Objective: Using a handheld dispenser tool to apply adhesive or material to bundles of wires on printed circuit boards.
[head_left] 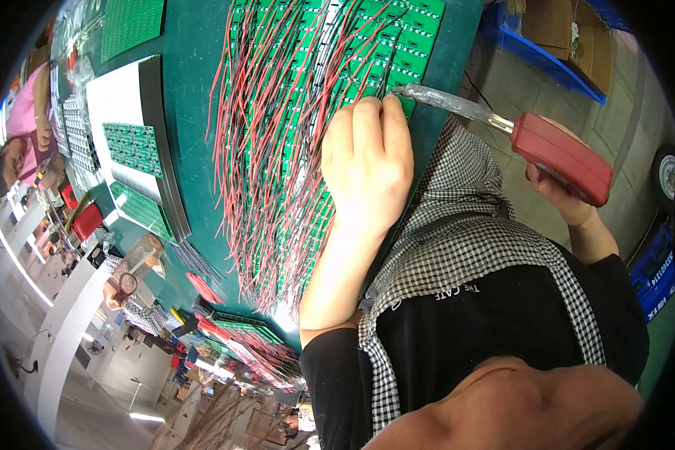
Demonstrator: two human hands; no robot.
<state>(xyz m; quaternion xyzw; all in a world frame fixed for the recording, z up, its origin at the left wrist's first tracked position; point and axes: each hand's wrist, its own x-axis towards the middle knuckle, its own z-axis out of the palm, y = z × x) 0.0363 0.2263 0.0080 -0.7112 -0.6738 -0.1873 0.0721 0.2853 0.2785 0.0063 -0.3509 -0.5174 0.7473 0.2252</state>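
A sheet of green circuit boards (409, 45) lies on the green table, largely covered by rows of long red and black wires (277, 150). My left hand (369, 161) rests over its near right part, fingers bent and close together. A thin black wire (391, 56) runs down to the fingertips, which appear to pinch it; the thumb is hidden. My right hand (566, 201) is wrapped round the red handle of a soldering gun (562, 154). The gun's long, silvery wrapped shaft points left, its tip at the board beside my left fingertips.
Left on the green table (191, 112) are a white-and-black slab (124, 97) with smaller green boards (131, 146) and loose red wires (204, 288). Wired boards (251, 337) are stacked nearby. A blue crate (532, 52) with cardboard stands at upper right, a wheel (669, 174) below it. Another person (30, 127) sits far left.
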